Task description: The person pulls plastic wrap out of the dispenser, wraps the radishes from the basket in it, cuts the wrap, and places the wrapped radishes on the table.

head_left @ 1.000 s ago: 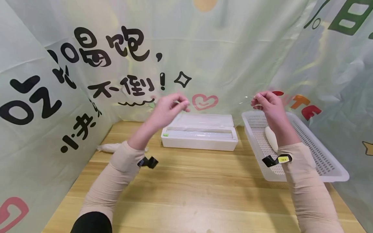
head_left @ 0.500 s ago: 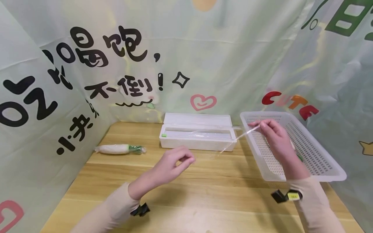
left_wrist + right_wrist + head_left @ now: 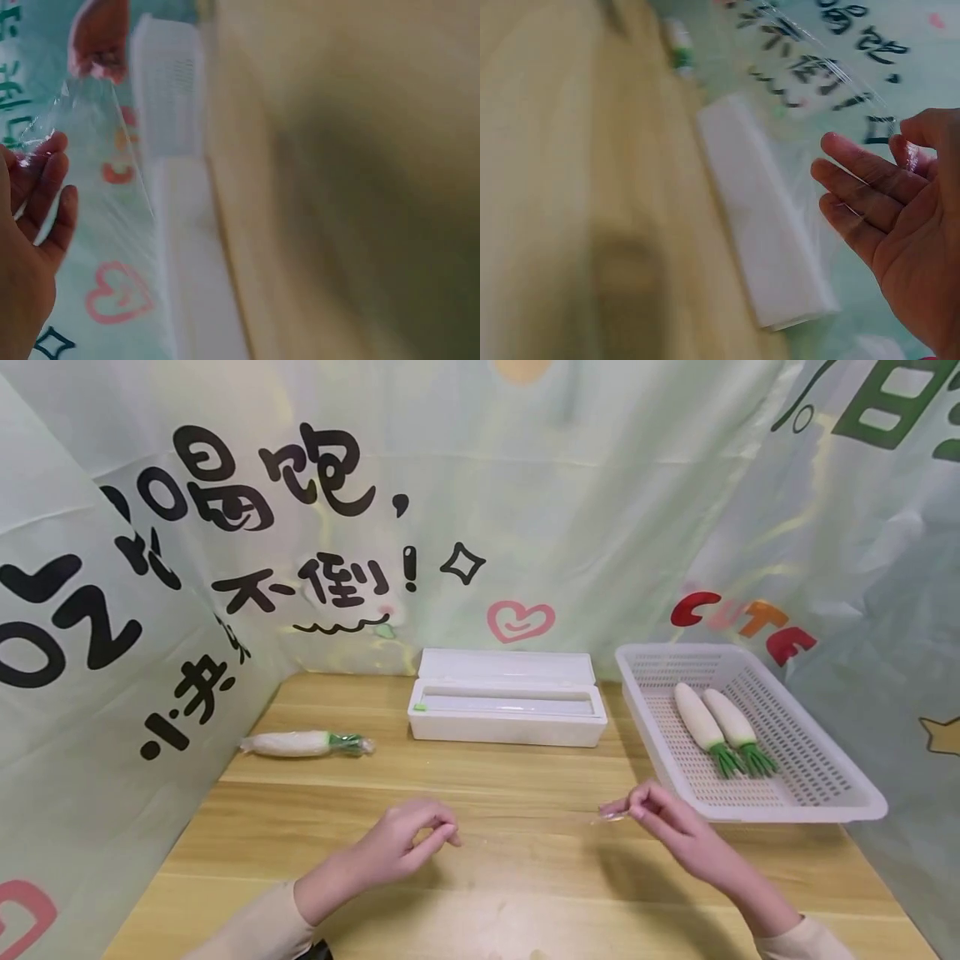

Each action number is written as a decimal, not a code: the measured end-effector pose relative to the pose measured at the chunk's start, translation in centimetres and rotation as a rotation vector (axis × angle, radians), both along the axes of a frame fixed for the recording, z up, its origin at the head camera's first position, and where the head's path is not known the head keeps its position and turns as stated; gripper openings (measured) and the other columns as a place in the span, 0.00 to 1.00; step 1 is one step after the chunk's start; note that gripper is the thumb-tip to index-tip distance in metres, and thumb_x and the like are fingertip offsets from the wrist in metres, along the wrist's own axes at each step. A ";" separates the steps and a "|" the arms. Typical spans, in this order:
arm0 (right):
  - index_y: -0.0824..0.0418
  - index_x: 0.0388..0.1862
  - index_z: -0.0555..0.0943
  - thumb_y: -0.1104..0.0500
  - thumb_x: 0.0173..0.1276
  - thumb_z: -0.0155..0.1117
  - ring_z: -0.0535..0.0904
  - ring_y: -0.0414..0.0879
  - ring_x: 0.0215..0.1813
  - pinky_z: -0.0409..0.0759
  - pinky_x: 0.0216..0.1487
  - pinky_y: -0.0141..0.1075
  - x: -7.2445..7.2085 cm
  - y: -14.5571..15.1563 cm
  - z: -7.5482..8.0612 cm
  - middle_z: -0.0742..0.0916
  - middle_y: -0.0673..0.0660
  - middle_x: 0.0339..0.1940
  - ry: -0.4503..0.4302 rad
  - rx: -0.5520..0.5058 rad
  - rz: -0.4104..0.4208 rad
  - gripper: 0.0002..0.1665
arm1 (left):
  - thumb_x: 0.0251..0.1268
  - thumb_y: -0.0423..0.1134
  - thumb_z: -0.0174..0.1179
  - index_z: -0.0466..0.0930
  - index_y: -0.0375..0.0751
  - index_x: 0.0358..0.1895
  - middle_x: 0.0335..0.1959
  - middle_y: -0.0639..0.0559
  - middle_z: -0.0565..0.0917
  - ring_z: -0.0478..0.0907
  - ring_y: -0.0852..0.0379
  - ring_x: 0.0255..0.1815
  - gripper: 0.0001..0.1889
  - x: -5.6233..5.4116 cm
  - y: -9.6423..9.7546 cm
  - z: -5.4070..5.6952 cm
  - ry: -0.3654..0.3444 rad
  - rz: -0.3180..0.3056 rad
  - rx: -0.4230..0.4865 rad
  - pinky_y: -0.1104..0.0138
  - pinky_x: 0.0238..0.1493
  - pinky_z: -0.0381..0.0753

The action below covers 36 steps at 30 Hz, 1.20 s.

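Observation:
Clear cling film (image 3: 105, 150) stretches between my two hands, nearly invisible in the head view. My left hand (image 3: 401, 847) pinches one edge between thumb and forefinger, low over the near middle of the table. To its right, my right hand (image 3: 675, 831) pinches the other edge, where a bit of the film (image 3: 611, 817) glints. In the right wrist view the other fingers (image 3: 859, 184) of that hand are spread. Behind the hands stands a white cling film dispenser (image 3: 510, 728) with its lid raised. Whether the film still joins the roll cannot be told.
A white radish wrapped in film (image 3: 288, 743) lies at the table's left. Two bare white radishes, one on the left (image 3: 697, 717) and one on the right (image 3: 729, 718), lie in a white perforated basket (image 3: 840, 777) at right. A printed curtain (image 3: 585, 527) encloses the table.
Both hands have come down from above the dispenser toward the table's near side, bringing the film along. The radishes in the basket, earlier partly hidden by the right arm, now show fully.

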State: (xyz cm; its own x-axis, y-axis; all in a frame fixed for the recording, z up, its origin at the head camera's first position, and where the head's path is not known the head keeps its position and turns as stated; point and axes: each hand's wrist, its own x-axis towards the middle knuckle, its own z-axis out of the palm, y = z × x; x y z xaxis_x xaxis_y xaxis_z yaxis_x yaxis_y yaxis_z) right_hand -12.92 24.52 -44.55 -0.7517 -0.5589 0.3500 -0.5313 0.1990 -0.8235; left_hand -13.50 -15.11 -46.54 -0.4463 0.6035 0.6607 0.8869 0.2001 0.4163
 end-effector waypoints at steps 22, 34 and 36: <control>0.49 0.47 0.78 0.60 0.67 0.65 0.81 0.49 0.61 0.73 0.65 0.28 1.1 -0.4 -7.2 0.84 0.55 0.60 0.303 0.454 0.092 0.12 | 0.69 0.39 0.58 0.80 0.47 0.45 0.41 0.59 0.88 0.85 0.65 0.42 0.06 0.1 -4.0 -5.0 0.204 -0.033 -0.557 0.74 0.48 0.82; 0.52 0.56 0.83 0.58 0.64 0.68 0.80 0.48 0.62 0.51 0.71 0.17 1.5 1.9 -7.2 0.83 0.56 0.61 0.470 0.498 0.096 0.20 | 0.69 0.43 0.58 0.83 0.56 0.50 0.56 0.61 0.84 0.80 0.62 0.59 0.10 0.2 -5.5 -5.1 0.296 -0.039 -0.673 0.57 0.56 0.82; 0.51 0.56 0.83 0.57 0.64 0.68 0.80 0.48 0.61 0.52 0.70 0.16 1.8 2.3 -7.0 0.84 0.55 0.61 0.473 0.521 0.074 0.20 | 0.68 0.44 0.59 0.83 0.57 0.52 0.56 0.61 0.84 0.80 0.63 0.59 0.12 0.1 -5.8 -5.2 0.299 -0.040 -0.667 0.56 0.57 0.81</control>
